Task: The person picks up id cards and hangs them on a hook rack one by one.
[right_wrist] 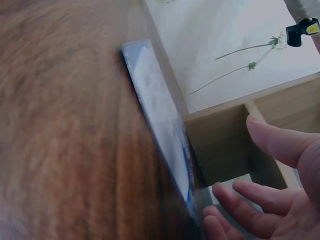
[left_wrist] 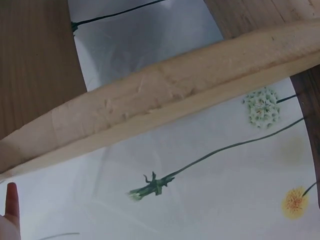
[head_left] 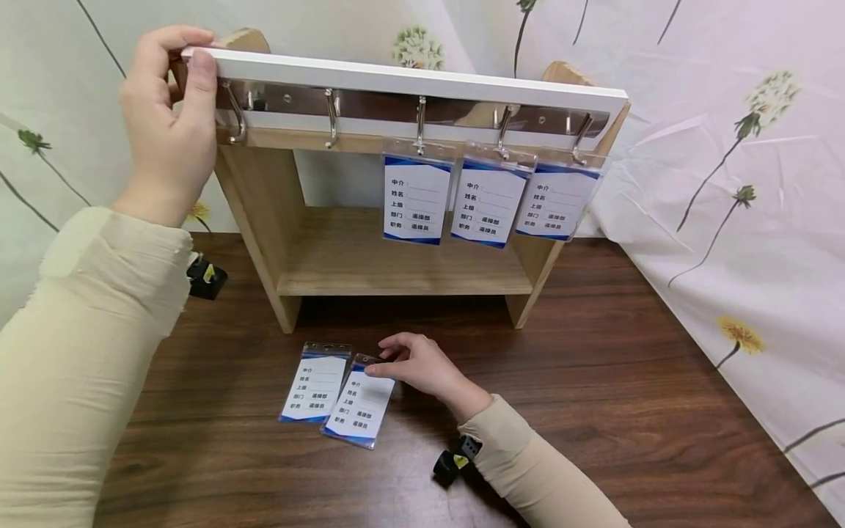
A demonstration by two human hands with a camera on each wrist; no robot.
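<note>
My left hand point(head_left: 168, 121) grips the left end of the white hook rail point(head_left: 409, 73) on a wooden shelf, thumb on the front and fingers over the top. Three clear-sleeved badges point(head_left: 417, 198) hang from the middle and two right-hand hooks; the two left hooks point(head_left: 331, 121) carry nothing. On the table lie two more badges, a left one point(head_left: 315, 385) and a right one point(head_left: 359, 407) that slightly overlap. Over the right one's top end hovers my right hand point(head_left: 425, 367), its thumb point(right_wrist: 280, 142) and loosely bent fingers apart with nothing between them.
The wooden shelf point(head_left: 396, 249) stands at the back of the dark wood table point(head_left: 627, 381). Behind it and to the right hangs a white flower-printed cloth point(head_left: 713, 242). Black wrist cameras point(head_left: 449, 466) sit at both cuffs.
</note>
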